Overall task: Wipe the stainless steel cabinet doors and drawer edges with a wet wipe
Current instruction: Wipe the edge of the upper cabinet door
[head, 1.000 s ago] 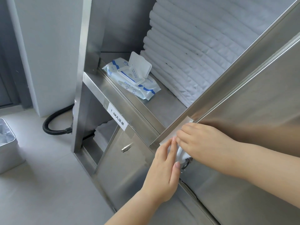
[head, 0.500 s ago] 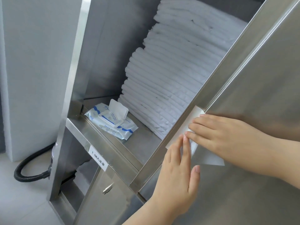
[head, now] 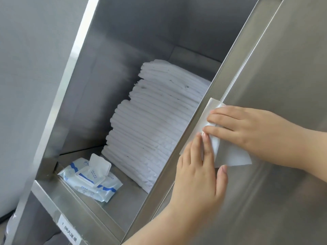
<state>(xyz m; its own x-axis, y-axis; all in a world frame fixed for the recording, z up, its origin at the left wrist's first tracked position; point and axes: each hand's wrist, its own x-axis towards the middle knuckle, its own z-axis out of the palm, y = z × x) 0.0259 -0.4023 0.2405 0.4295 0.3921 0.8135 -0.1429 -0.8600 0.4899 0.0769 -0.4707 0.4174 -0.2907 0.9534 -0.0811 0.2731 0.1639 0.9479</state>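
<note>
Head view: left hand (head: 198,174), right hand (head: 247,128), both released, flatten one wipe (head: 233,156) on door (head: 283,68).

The scene is taken from a single head-worn wide-angle camera, faced forward at close range; the cabinet door (head: 286,85) is framed at 3 o'clock, the shelf (head: 131,195) at 7 o'clock.

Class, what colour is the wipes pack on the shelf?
The soft plastic wipes pack is white with blue bands; head view.
</note>
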